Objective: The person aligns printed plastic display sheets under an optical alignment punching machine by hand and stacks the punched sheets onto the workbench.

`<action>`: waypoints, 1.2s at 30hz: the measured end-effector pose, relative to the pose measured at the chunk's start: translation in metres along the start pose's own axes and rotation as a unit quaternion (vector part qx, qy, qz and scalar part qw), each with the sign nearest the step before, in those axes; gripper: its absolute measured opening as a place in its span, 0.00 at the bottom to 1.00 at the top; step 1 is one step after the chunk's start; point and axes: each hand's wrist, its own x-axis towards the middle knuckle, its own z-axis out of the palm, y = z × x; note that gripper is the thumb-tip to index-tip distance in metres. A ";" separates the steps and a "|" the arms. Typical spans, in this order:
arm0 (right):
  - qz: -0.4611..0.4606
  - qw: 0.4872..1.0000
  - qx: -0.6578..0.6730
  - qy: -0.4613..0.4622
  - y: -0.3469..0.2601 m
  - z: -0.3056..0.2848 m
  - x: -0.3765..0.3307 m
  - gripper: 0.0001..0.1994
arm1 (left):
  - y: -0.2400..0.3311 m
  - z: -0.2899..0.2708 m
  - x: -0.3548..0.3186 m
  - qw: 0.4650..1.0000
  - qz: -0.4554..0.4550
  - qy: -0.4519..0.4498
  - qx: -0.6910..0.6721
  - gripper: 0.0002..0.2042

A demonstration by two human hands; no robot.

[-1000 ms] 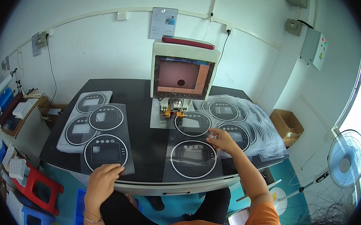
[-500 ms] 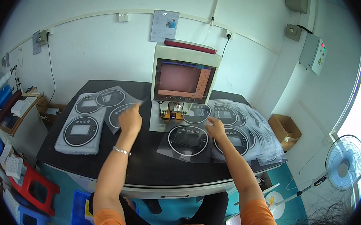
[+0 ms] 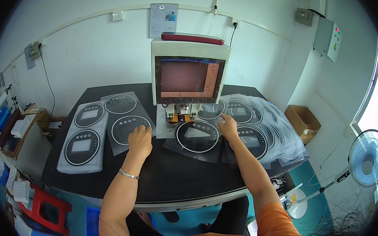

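My left hand (image 3: 140,143) has its fingers curled at the lower right part of a clear sheet (image 3: 121,113) printed with two black round panels. This sheet lies beside a neat stack of similar sheets (image 3: 79,159) at the left. My right hand (image 3: 228,127) pinches the edge of another printed sheet (image 3: 198,144), which lies at an angle in front of the machine. A bench machine (image 3: 155,63) with a screen stands at the middle back, its working head (image 3: 182,114) just above that sheet's far side. My fingertips are partly hidden.
Many loose printed sheets (image 3: 282,131) fan out over the right of the black table (image 3: 171,176). A cardboard box (image 3: 303,121) and a standing fan (image 3: 367,160) are to the right. Left of the table are a red stool (image 3: 50,206) and a blue bin (image 3: 93,230).
My left hand has moved nearer to me, and the left sheet now lies straighter beside the stack. The sheet by my right hand has turned slightly. My view has shifted a little.
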 end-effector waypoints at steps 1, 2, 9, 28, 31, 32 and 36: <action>0.002 1.000 0.008 -0.010 0.001 0.000 0.001 0.21 | 0.001 -0.001 0.000 1.000 -0.001 -0.004 -0.005 0.13; 0.003 1.000 0.007 -0.009 0.002 -0.002 0.001 0.21 | 0.003 -0.002 0.000 1.000 -0.001 -0.008 -0.010 0.13; 0.007 1.000 -0.023 0.012 -0.005 0.000 -0.004 0.21 | 0.000 0.003 -0.002 1.000 0.003 -0.016 -0.009 0.14; -0.003 1.000 -0.021 -0.014 -0.010 -0.011 -0.012 0.27 | -0.003 0.011 -0.004 0.999 -0.004 -0.027 -0.020 0.18; 0.017 0.999 -0.027 -0.030 -0.009 -0.012 -0.011 0.28 | -0.002 0.010 -0.003 0.999 -0.002 -0.028 -0.019 0.18; 0.015 0.999 -0.025 -0.031 -0.009 -0.012 -0.011 0.28 | -0.001 0.010 -0.003 0.999 -0.001 -0.027 -0.021 0.17; 0.014 0.999 -0.016 -0.037 -0.009 -0.015 -0.012 0.28 | -0.002 0.012 -0.003 0.999 -0.007 -0.032 -0.016 0.18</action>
